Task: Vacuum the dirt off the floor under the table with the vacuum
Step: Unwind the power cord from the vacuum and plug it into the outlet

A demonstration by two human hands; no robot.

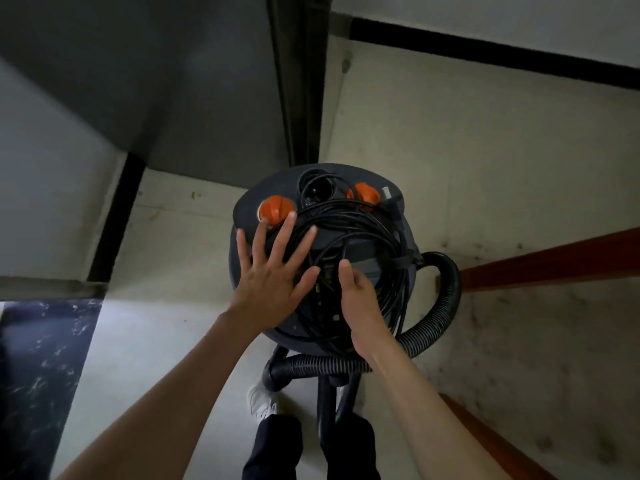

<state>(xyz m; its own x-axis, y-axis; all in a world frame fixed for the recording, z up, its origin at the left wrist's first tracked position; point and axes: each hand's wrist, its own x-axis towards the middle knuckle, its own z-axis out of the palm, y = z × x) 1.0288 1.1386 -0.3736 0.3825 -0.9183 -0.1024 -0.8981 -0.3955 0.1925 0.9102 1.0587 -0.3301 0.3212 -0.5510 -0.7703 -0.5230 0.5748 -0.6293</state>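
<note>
**Both hands on the vacuum's top**

At far left you have a dark marbled slab (41, 368) along the frame edge, and beyond it a grey wall with a black skirting strip (116, 216).

Your left hand (268, 271) lies flat on the vacuum (242, 251), fingers spread and straight, fingertips just short of the left orange knob (275, 210). It grips nothing.

The vacuum stands on the pale floor (166, 258) right in front of your feet, near a dark door frame (301, 81). It is a round, dark drum seen from above, with two orange knobs on its lid; the second knob (363, 194) sits toward the back right. A black cord (367, 233) is coiled in loose loops over the lid, covering most of the handle.

Your right hand (360, 303) rests on the coil, thumb pointing up onto the cord; whether its fingers curl round the loops you cannot tell, since they are hidden on the far side.

A black ribbed hose (446, 299) loops out from the drum's right side, curves down and passes under your right wrist. A white shoe (261, 400) shows below.

At right, the floor is speckled with dirt (502, 327), crossed by reddish wooden bars (554, 261).
</note>
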